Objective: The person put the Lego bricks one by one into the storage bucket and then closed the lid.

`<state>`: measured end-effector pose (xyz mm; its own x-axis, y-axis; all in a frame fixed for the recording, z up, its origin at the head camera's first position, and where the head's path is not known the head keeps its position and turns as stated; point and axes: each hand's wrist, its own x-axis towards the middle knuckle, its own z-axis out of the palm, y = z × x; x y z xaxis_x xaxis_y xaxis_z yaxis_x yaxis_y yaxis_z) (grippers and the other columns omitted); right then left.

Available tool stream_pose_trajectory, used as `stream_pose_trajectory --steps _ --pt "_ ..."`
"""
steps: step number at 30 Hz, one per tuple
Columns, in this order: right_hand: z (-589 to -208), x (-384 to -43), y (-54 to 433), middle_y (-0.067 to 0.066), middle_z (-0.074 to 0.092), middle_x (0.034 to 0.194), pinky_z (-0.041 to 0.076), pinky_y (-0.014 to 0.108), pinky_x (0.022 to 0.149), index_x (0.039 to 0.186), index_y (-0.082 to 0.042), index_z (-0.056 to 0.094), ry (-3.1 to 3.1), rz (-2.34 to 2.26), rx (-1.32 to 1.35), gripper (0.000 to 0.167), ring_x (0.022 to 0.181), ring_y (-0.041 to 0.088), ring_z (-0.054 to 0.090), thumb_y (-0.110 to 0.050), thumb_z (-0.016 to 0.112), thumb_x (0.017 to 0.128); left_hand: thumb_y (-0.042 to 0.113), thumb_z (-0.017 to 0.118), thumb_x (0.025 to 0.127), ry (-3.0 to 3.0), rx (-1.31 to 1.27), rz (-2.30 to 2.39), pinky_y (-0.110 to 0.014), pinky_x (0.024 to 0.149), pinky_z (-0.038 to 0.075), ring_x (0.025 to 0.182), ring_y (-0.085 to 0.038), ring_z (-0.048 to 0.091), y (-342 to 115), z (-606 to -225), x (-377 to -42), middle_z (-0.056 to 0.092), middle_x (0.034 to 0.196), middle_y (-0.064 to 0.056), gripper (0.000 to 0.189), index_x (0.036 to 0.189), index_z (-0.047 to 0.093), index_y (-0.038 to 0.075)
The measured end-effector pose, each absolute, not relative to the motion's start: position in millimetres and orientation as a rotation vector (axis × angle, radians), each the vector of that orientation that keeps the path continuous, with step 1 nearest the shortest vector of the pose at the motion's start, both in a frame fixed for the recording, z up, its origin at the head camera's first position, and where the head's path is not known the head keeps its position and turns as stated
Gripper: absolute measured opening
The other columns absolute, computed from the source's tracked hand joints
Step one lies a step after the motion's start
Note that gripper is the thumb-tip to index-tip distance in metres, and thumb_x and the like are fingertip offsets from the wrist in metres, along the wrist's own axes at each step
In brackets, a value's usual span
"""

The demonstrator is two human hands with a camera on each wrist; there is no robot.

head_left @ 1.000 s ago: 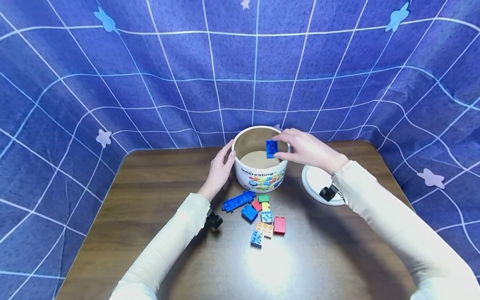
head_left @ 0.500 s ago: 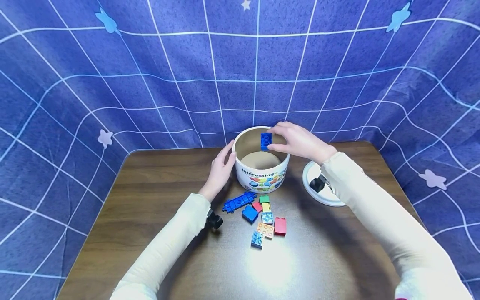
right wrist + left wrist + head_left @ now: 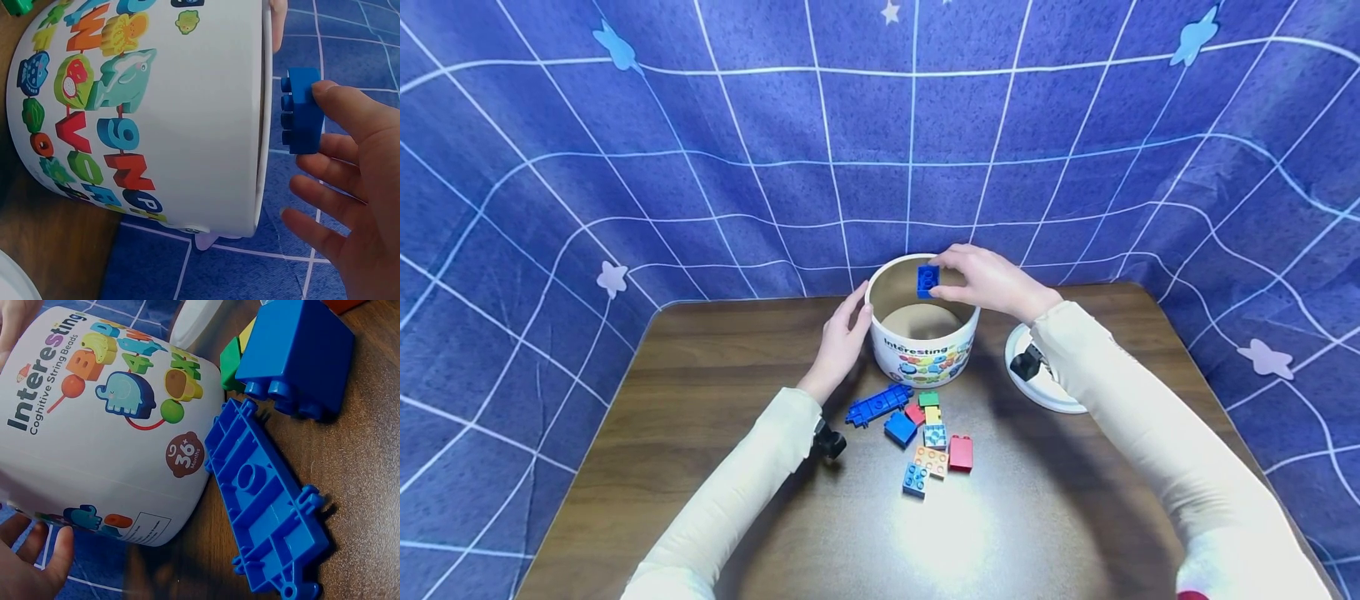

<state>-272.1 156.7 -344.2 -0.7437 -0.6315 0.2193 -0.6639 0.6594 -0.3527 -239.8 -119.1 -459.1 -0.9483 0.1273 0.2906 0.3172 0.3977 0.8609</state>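
Observation:
My right hand (image 3: pixel 996 283) pinches a blue toy building brick (image 3: pixel 927 282) between thumb and fingers, over the open mouth of a white round tub (image 3: pixel 887 350). In the right wrist view the blue brick (image 3: pixel 305 115) sits just beyond the tub's rim, studs facing the tub. My left hand (image 3: pixel 837 343) rests on the tub's left side, its fingers extended along the wall. The left wrist view has those fingertips (image 3: pixel 60 547) right at the printed wall. Below that hand lies a long blue wheelless vehicle base (image 3: pixel 878 404), next to a blue brick (image 3: pixel 899 428).
Several loose bricks lie in front of the tub, among them a green one (image 3: pixel 928 399), a red one (image 3: pixel 960 453) and an orange one (image 3: pixel 931 460). A white round lid (image 3: pixel 1063 398) lies right of the tub. A blue curtain (image 3: pixel 910 192) hangs behind the wooden table (image 3: pixel 700 375).
My right hand has moved a little left and away from me with the blue brick, staying over the tub's mouth. My left hand has stayed on the tub.

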Motion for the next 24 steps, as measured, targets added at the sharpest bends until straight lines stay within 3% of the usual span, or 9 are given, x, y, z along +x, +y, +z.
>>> stream_pose_trajectory --steps 7,14,24 --pt "-347.3 -272.9 155.9 0.011 0.069 0.118 0.053 0.045 0.096 0.132 -0.003 0.068 -2.796 0.650 1.108 0.046 0.105 0.027 0.063 -0.032 0.075 0.097 0.028 0.050 0.112 -2.491 -0.392 -1.598 -0.042 0.122 0.036 0.152 -0.023 0.038 -118.8 -458.2 -237.9 0.043 0.163 -0.007 0.051 0.160 0.043 0.013" --pt "-350.4 -271.6 156.3 0.014 0.068 0.126 0.050 0.048 0.106 0.134 -0.002 0.067 -2.823 0.673 1.080 0.046 0.120 0.031 0.062 -0.032 0.073 0.099 0.028 0.050 0.112 -2.486 -0.399 -1.597 -0.041 0.122 0.037 0.152 -0.022 0.038 -118.0 -457.4 -237.8 0.044 0.163 -0.006 0.051 0.160 0.043 0.013" --pt "-348.1 -261.6 164.0 0.015 0.068 0.126 0.048 0.048 0.109 0.133 -0.003 0.067 -2.785 0.650 1.081 0.042 0.123 0.032 0.062 -0.028 0.072 0.100 0.030 0.049 0.112 -2.483 -0.400 -1.620 -0.045 0.121 0.037 0.152 -0.023 0.037 -119.1 -456.8 -237.3 0.042 0.164 -0.006 0.052 0.161 0.041 0.014"
